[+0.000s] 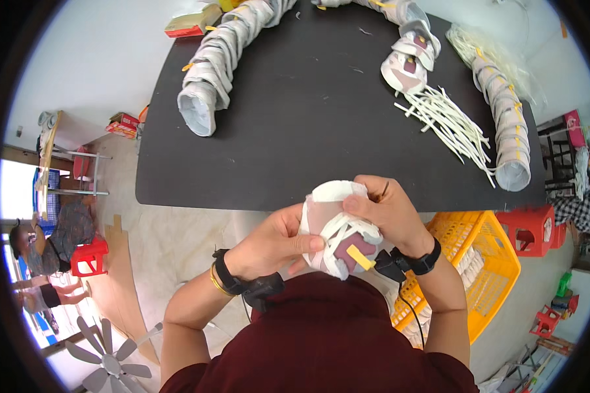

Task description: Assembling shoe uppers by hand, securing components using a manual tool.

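Between my hands, just off the near edge of the dark table (295,150), is a shoe upper (328,216) in white and dusty pink. A white lace crosses its front, and a yellow tab sticks out over its maroon tongue. My left hand (285,239) grips its left side, thumb lying near the lace. On the right side my right hand (380,206) pinches it, thumb on top; its other fingers are partly hidden behind. A loose bundle of white laces (446,124) lies on the table at the right, touching another shoe upper (405,72).
Long nested stacks of shoe uppers lie at the table's left (219,65) and right (503,118). A yellow crate (498,288) holding more pale pieces stands on the floor at my right, near a red stool (528,229). Two people and a fan (111,363) are at far left.
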The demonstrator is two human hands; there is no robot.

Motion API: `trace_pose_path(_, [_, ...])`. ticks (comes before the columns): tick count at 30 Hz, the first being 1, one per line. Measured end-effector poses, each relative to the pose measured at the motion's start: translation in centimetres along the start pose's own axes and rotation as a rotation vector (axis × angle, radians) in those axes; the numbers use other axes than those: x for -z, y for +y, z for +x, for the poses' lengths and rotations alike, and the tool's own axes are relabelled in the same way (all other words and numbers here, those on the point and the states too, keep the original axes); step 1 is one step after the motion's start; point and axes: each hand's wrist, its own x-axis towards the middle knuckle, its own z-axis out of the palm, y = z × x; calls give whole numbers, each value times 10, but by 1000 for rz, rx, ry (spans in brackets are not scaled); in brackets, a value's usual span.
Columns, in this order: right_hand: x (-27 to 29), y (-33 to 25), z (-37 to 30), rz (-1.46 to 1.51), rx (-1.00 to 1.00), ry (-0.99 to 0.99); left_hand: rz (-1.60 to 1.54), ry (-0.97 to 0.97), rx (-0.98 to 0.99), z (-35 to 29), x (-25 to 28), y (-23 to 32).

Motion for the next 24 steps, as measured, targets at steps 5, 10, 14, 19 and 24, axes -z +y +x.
trace_pose_path(5, [-17, -28, -6, -857, 367, -50, -79, -70, -118, -27, 31, 6])
trace_pose_path(10, [-59, -5, -5, -1288, 1096, -460, 400, 2, 155, -40, 20, 3])
trace_pose_path(14, [-74, -3, 10, -1368, 1244, -563, 790, 280, 52, -54, 40, 25])
trace_pose_path(19, [-43, -19, 20, -938, 667, 25, 1516, 988, -408, -88, 90, 107])
trace_pose_path(24, [-19, -23, 14, -880, 447, 75, 1131, 1014, -353, -62, 155, 159])
